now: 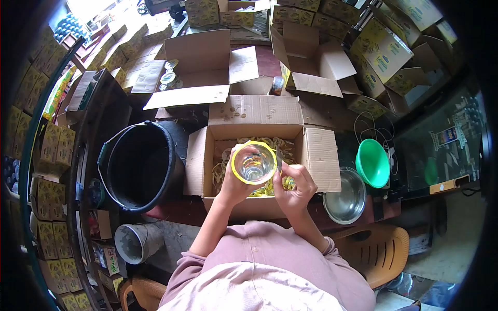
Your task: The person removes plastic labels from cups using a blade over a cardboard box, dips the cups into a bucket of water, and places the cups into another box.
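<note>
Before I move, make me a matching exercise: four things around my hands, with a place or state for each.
1. Yellow-rimmed cup
2. Green bowl
3. Black bucket
4. Nearest cardboard box

A. Left of that box
B. Flaps spread open
C. Right of that box
D. Held in the left hand

Pairs: 1-D, 2-C, 3-A, 4-B

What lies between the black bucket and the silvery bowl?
In the head view, the open cardboard box stands between the black bucket and the silvery bowl; over it, the left hand holds a clear container, the right hand alongside.
</note>
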A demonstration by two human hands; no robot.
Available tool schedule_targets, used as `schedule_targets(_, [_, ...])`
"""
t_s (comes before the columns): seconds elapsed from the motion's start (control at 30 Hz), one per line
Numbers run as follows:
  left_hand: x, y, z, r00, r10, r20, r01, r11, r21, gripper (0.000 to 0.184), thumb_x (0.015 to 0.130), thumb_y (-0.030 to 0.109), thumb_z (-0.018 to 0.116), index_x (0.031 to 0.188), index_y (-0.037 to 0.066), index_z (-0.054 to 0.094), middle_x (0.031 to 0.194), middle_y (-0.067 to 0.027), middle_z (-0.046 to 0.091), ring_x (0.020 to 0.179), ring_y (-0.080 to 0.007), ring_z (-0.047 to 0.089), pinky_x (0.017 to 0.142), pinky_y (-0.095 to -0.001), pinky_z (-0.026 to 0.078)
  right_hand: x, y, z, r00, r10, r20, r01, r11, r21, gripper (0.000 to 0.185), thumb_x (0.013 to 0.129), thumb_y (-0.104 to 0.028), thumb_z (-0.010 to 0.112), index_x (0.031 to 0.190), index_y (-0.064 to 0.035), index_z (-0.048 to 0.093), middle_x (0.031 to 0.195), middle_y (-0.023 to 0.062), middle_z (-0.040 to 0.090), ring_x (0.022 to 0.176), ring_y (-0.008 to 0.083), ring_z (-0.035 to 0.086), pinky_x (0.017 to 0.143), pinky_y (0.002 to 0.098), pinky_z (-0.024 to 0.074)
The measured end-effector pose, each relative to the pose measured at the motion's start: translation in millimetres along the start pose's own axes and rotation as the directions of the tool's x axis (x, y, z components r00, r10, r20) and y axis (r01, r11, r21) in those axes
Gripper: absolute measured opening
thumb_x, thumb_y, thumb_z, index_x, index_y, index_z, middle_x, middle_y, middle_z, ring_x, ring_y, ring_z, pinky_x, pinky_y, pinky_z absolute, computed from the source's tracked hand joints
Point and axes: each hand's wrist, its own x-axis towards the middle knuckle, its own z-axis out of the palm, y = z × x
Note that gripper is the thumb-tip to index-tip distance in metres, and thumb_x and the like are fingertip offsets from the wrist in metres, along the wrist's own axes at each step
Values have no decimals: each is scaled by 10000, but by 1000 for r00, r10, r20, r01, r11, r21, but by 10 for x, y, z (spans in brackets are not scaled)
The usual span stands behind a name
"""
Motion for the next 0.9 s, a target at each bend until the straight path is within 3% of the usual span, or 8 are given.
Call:
schedule_targets(0.2, [-12,94,-9,996,-10,94,1,996,94,637,555,72,785,1087,38,437,1053,-91,460,990,-201,512,857,-317,446,52,32,-18,1000,-13,6,13,1000,-8,298,643,70,634,925,-24,624,711,84,584,605,160,583,563,257,479])
schedule_targets(0.33, [-24,75,24,995,-80,53,81,996,-24,644,570,49,777,1109,37,425,1060,-82,473,995,-184,515,861,-311,445,84,49,-27,997,73,24,-75,993,95,267,654,64,636,908,-17,621,712,84,587,597,154,585,555,260,481])
schedule_targets(0.47, [18,61,27,996,-85,7,85,988,-128,697,609,45,772,1164,37,350,1066,-93,470,1002,-174,509,858,-312,450,46,19,-23,995,104,-6,-104,992,66,241,663,53,643,892,-17,621,705,78,588,590,148,588,548,258,480])
schedule_targets(0.6, [8,19,43,995,-38,-97,40,999,19,683,649,71,755,1173,54,318,1064,-102,465,1017,-187,491,852,-311,443,10,-10,-2,999,51,1,-51,997,53,233,664,46,648,887,-17,621,694,73,586,582,145,588,538,253,479])
schedule_targets(0.73, [-5,27,56,993,-48,-109,51,998,21,708,635,102,774,1169,47,312,1073,-105,450,1015,-192,492,852,-314,445,-6,-34,56,999,40,-12,-40,998,55,214,664,54,655,858,-18,598,689,59,567,569,121,562,460,219,395])
schedule_targets(0.9, [-28,19,84,994,-36,-103,40,999,35,735,624,134,788,1163,44,295,1081,-119,428,1017,-211,492,860,-327,441,-11,-68,70,999,41,-3,-41,998,38,220,665,37,665,863,-28,594,685,59,565,574,130,575,436,233,383])
